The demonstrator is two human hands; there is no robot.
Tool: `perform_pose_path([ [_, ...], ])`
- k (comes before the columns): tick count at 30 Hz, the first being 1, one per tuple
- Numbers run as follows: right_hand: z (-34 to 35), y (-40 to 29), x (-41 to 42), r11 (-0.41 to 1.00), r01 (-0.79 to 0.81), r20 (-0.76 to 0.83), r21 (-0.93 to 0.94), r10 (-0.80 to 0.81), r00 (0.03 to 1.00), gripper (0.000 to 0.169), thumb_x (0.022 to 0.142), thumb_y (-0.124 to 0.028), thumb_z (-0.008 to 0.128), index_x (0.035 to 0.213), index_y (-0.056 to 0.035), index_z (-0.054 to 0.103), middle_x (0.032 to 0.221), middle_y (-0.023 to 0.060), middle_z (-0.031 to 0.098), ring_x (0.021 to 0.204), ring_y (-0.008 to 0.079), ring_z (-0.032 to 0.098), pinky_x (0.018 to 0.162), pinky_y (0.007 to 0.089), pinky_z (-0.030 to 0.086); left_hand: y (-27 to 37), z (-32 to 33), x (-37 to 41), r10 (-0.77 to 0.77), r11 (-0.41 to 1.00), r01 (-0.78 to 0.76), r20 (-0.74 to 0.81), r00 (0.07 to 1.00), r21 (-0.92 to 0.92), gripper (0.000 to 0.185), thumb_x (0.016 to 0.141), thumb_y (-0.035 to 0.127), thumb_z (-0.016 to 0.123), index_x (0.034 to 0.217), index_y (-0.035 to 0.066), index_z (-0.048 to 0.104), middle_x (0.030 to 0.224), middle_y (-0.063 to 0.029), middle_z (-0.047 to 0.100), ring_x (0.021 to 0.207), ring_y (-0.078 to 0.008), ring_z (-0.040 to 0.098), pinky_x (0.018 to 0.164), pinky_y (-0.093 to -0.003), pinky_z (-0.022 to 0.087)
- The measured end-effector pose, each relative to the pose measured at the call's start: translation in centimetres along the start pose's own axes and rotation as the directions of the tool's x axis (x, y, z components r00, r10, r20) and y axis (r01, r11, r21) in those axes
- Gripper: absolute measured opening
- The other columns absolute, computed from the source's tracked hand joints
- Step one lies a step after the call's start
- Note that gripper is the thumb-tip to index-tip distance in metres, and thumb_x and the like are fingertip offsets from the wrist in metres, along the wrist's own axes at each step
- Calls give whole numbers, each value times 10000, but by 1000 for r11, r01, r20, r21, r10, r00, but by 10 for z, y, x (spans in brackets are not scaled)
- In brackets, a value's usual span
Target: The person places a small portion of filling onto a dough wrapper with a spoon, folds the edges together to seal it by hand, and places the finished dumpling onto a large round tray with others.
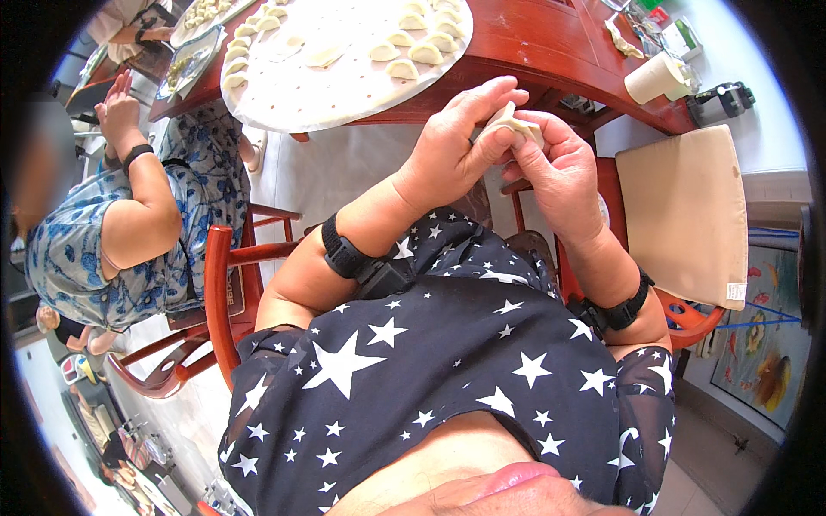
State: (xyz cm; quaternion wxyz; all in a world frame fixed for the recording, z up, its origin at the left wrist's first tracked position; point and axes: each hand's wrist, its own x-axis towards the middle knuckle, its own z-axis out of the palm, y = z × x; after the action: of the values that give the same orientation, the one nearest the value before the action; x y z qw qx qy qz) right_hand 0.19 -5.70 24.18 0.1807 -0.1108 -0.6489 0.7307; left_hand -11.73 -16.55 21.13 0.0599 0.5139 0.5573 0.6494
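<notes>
Just in front of the table edge, both hands pinch a pale dough dumpling. My left hand holds it from one side with the thumb on the dough and the fingers extended behind. From the other side, my right hand presses the edge between thumb and bent fingers. Part of the dumpling is hidden by the thumbs. Beyond my left hand lies a large round white tray with small holes in its surface. Folded dumplings sit in groups along its left and right sides. Flat dough wrappers lie between them.
The red wooden table bears a paper roll at the right. At left a person in a blue floral garment sits with hands together, near a plate of filling. A chair with a beige cushion stands at right.
</notes>
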Motion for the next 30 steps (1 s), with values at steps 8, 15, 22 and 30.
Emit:
perform_pose_path([
  [8, -2, 6, -1, 998, -47, 18, 33, 47, 999, 235, 948, -150, 590, 1133, -6, 592, 948, 33, 657, 798, 73, 632, 671, 198, 526, -6, 4, -4, -132, 957, 120, -25, 991, -264, 193, 880, 45, 629, 1065, -5, 645, 1139, -128, 651, 972, -131, 624, 814, -253, 510],
  [15, -3, 10, 3, 998, -47, 37, 43, 45, 998, 235, 936, -143, 608, 1122, 0, 589, 942, 37, 660, 765, 68, 619, 637, 194, 507, -5, 3, -3, -183, 950, 200, 94, 979, -238, 226, 981, 123, 500, 1128, 6, 627, 1049, -98, 685, 874, -113, 639, 755, -243, 515],
  [22, 3, 22, 8, 998, 44, -186, 49, -34, 982, 254, 892, -89, 662, 1111, 18, 591, 960, 39, 663, 771, 66, 606, 670, 180, 490, -19, 9, -2, -96, 988, 75, -153, 984, -133, 353, 1038, 201, 368, 1168, -44, 586, 1203, -156, 625, 1053, -170, 601, 921, -289, 464],
  [30, 14, 21, 10, 957, 215, -240, -195, -259, 936, 258, 864, -89, 691, 1109, -16, 663, 1007, 50, 662, 878, 101, 596, 732, 223, 484, -14, 11, 1, -74, 993, 55, -189, 979, -102, 339, 1035, 178, 369, 1192, -46, 570, 1211, -147, 620, 1082, -175, 587, 947, -296, 448],
])
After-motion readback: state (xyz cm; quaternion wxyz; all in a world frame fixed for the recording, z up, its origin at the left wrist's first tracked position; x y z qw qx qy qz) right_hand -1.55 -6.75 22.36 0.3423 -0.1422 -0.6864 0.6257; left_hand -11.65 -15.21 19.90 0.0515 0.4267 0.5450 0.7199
